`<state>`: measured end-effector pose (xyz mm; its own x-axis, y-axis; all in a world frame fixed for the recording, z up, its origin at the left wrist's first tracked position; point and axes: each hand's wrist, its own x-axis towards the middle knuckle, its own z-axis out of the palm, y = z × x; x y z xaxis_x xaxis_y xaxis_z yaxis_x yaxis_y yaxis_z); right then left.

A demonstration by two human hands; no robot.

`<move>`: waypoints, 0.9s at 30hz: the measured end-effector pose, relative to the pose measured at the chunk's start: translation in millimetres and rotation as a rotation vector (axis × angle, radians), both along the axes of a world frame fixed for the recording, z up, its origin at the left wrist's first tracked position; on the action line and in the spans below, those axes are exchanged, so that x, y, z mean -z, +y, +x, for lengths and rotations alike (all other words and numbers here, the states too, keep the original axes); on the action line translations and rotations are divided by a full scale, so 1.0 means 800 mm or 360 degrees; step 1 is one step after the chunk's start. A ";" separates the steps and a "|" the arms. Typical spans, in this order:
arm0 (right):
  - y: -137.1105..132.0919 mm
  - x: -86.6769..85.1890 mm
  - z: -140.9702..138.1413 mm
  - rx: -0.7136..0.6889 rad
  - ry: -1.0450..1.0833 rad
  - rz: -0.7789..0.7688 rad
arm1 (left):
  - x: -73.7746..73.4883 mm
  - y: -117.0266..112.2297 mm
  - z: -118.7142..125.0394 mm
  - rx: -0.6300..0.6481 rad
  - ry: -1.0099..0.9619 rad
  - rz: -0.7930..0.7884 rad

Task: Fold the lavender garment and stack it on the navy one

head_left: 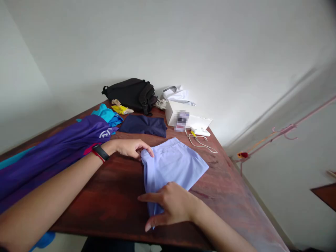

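Observation:
A folded light blue garment [173,164] lies on the dark red wooden table [112,199]. My left hand [130,147], with a black band and a red cord on its wrist, rests its curled fingers on the garment's far left corner. Nearer to me, my right hand [168,204] lies on the garment's near edge with fingers stretched out and spread, pressing the cloth flat. Neither hand lifts the cloth.
A purple garment [52,150] and a turquoise one [106,113] lie at the left. A folded navy garment [143,125] sits behind. At the back are a black bag [131,92], a white box [183,117], a white device with cable [201,134], and white cloth [177,93].

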<state>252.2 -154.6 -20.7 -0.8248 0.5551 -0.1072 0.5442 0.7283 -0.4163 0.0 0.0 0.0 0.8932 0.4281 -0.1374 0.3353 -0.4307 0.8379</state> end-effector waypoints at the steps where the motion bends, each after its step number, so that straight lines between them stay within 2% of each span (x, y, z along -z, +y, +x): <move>1: -0.001 0.001 -0.001 -0.0022 -0.0027 -0.0012 | 0.000 0.000 0.001 -0.0005 -0.0014 0.0065; 5: -0.003 0.003 -0.005 -0.0031 -0.0128 -0.0057 | 0.006 0.003 0.004 -0.0074 -0.0087 0.0282; 9: -0.003 -0.002 -0.004 0.0027 -0.0145 -0.0092 | 0.017 0.005 0.009 -0.0124 -0.0137 0.0323; 12: 0.003 -0.010 0.004 0.0075 0.0005 -0.0176 | 0.021 0.006 0.011 -0.0139 -0.0166 0.0358; 16: 0.018 -0.032 0.030 0.0233 0.0331 -0.0275 | 0.021 0.010 0.007 -0.0219 -0.0211 0.0620; 18: 0.028 -0.045 0.048 0.0388 0.0457 -0.0275 | 0.020 0.013 0.004 -0.0271 -0.0225 0.0599; 22: 0.047 -0.062 0.082 0.0644 0.0474 -0.0265 | 0.014 0.014 0.001 -0.0239 -0.0200 0.0335; 27: 0.061 -0.059 0.103 0.0845 0.0353 -0.0188 | 0.003 0.006 0.004 -0.0283 -0.0196 0.0465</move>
<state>334.4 -105.8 26.4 -0.4469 0.8932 -0.0500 0.7126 0.3216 -0.6236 2.9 4.9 -2.2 0.8033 0.5838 0.1175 0.3310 -0.6017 0.7269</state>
